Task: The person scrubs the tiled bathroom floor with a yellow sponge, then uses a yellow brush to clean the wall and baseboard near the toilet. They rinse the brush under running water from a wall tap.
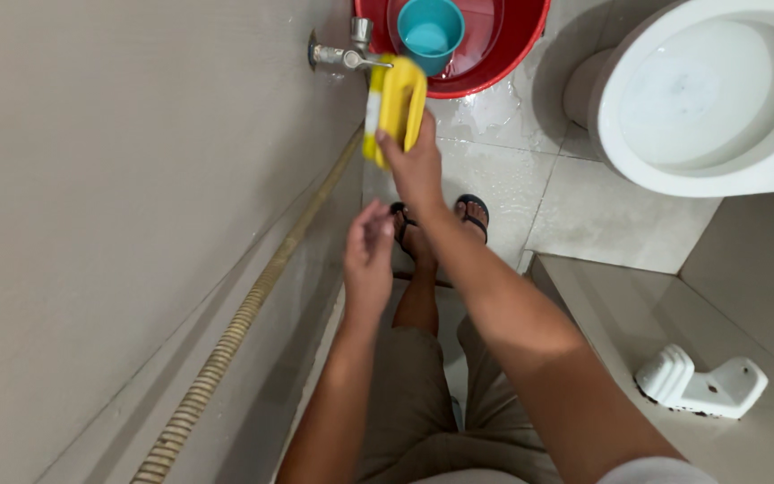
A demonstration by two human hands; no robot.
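My right hand (416, 168) grips a yellow scrub brush (393, 106) by its handle and holds it just under the metal wall tap (344, 56). My left hand (367, 255) hovers lower, fingers loosely curled, holding nothing. Beyond the brush a red bucket (512, 49) stands on the wet tiled floor with a teal cup (430, 31) floating in its water. My feet in dark sandals (473, 213) show below the hands.
A white toilet bowl (718, 99) stands at the upper right. A beige tiled wall (118, 206) with a flexible metal hose (226, 345) fills the left. A raised tiled ledge (638, 323) at right carries a white plastic bracket (702, 384).
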